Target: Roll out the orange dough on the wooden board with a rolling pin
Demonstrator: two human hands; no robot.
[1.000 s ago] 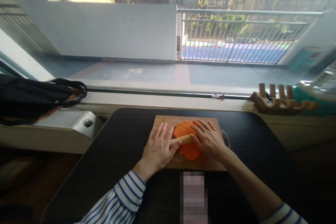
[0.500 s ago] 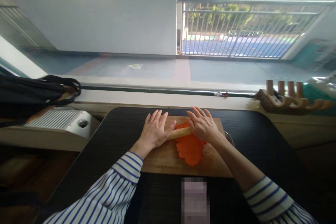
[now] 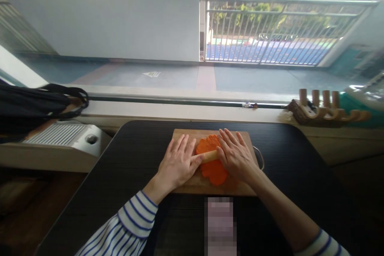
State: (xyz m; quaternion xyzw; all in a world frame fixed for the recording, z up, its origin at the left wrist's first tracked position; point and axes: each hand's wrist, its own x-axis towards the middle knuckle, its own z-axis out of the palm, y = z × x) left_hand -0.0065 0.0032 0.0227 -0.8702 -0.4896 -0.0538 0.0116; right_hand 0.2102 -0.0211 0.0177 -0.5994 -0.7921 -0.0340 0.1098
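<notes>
Below a window (image 3: 192, 36), a black table (image 3: 120, 180) ran out of view; its wooden board (image 3: 192, 186) carried flattened orange dough (image 3: 214, 172). Left hand (image 3: 176, 163) and right hand (image 3: 236, 155), spread nearly flat, lay over and hid the ends of the rolling pin (image 3: 210, 156) crossing the dough.

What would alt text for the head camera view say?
A left hand and right hand lie over a rolling pin across flattened orange dough, on a wooden board atop a black table near a white windowsill.
</notes>
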